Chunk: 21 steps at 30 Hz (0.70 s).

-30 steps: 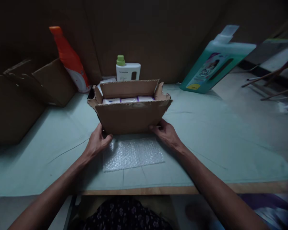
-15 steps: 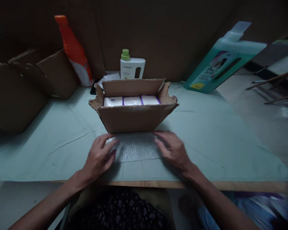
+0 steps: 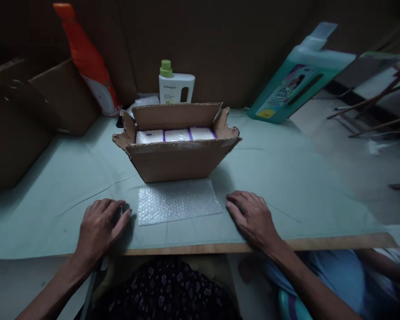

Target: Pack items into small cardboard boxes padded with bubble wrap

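Observation:
A rectangular sheet of bubble wrap [image 3: 176, 203] lies flat on the table in front of an open cardboard box [image 3: 183, 161]. Inside the box are three white packs [image 3: 176, 135] with purple edges, standing side by side. My left hand [image 3: 100, 224] rests on the cloth left of the bubble wrap, thumb apart from loosely bent fingers, holding nothing. On the other side, my right hand [image 3: 251, 218] rests just right of the sheet, apart from it. Its fingers are loosely curled, the thumb separate, and it too is without anything in it.
A pale green cloth [image 3: 280, 178] covers the table. Behind the box stand an orange bottle [image 3: 90, 62], a white bottle [image 3: 176, 86] with a green cap and a large teal bottle [image 3: 295, 82]. Cardboard boxes [image 3: 16, 129] stand at left. Another person's arm [image 3: 383, 264] shows at lower right.
Both hands have let go of the bubble wrap's sides and drawn apart, left hand leftward and right hand slightly outward. The sheet stays flat before the box. The view has shifted a little.

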Tool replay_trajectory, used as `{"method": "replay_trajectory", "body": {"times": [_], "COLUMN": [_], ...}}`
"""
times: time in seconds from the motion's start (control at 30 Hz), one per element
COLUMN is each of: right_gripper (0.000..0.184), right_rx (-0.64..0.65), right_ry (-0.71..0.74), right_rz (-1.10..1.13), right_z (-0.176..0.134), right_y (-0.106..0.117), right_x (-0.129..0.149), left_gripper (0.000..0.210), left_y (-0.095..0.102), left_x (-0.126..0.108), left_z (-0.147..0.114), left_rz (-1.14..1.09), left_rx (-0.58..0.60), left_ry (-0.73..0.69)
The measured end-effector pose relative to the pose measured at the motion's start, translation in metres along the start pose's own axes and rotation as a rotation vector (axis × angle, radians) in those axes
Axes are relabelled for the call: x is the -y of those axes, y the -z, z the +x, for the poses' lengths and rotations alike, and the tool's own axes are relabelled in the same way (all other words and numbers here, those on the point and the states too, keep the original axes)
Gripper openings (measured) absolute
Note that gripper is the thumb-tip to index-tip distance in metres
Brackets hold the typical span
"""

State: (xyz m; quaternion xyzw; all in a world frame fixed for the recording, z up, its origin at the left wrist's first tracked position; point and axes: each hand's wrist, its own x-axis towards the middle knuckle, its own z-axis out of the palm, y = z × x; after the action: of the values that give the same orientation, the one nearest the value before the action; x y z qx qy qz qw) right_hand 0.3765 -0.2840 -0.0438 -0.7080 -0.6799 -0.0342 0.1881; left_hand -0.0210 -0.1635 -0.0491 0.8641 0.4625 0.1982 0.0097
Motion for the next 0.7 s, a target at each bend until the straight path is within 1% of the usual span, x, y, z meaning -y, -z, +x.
{"method": "replay_trajectory", "body": {"times": [0.07,0.17,0.23,0.33,0.37,0.4,0.43,0.47,0.5,0.53,0.6,0.63,0.7], "right_gripper": [0.03,0.023,0.017,0.014,0.022,0.036,0.049,0.059,0.062,0.057,0.037,0.03,0.025], "right_rx": [0.039,0.073,0.086,0.111,0.122,0.139,0.155,0.169,0.179,0.188,0.192,0.181,0.106], "right_ry": [-0.046,-0.081,-0.105,-0.224,-0.267,-0.299,-0.315,-0.311,-0.288,-0.251,-0.147,-0.075,0.095], "right_rz": [-0.047,-0.006,0.106,0.351,0.436,0.508,0.558,0.583,0.589,0.58,0.543,0.525,0.48], "right_z": [0.013,0.032,0.036,0.028,0.024,0.02,0.017,0.015,0.014,0.014,0.015,0.014,0.013], "right_y": [-0.006,-0.014,-0.014,-0.004,0.0,0.003,0.005,0.006,0.007,0.007,0.011,0.015,0.034], "right_x": [0.013,0.034,0.041,0.042,0.041,0.041,0.04,0.04,0.04,0.041,0.043,0.045,0.047], "left_gripper": [0.033,0.028,0.024,0.018,0.019,0.026,0.039,0.051,0.057,0.056,0.039,0.032,0.027], "left_y": [-0.004,-0.011,-0.013,-0.01,-0.008,-0.008,-0.008,-0.009,-0.011,-0.013,-0.013,-0.01,0.003], "left_x": [-0.014,-0.039,-0.051,-0.06,-0.06,-0.06,-0.06,-0.06,-0.059,-0.06,-0.062,-0.064,-0.069], "left_z": [0.006,0.017,0.019,0.016,0.015,0.015,0.015,0.015,0.016,0.017,0.017,0.015,0.011], "left_rz": [0.045,-0.036,-0.173,-0.411,-0.484,-0.541,-0.576,-0.589,-0.582,-0.566,-0.543,-0.537,-0.497], "left_rx": [0.045,0.121,0.139,0.155,0.159,0.162,0.161,0.16,0.164,0.167,0.138,0.104,-0.001], "left_ry": [0.044,0.056,0.088,0.255,0.306,0.338,0.345,0.329,0.296,0.247,0.102,0.009,-0.18]}}
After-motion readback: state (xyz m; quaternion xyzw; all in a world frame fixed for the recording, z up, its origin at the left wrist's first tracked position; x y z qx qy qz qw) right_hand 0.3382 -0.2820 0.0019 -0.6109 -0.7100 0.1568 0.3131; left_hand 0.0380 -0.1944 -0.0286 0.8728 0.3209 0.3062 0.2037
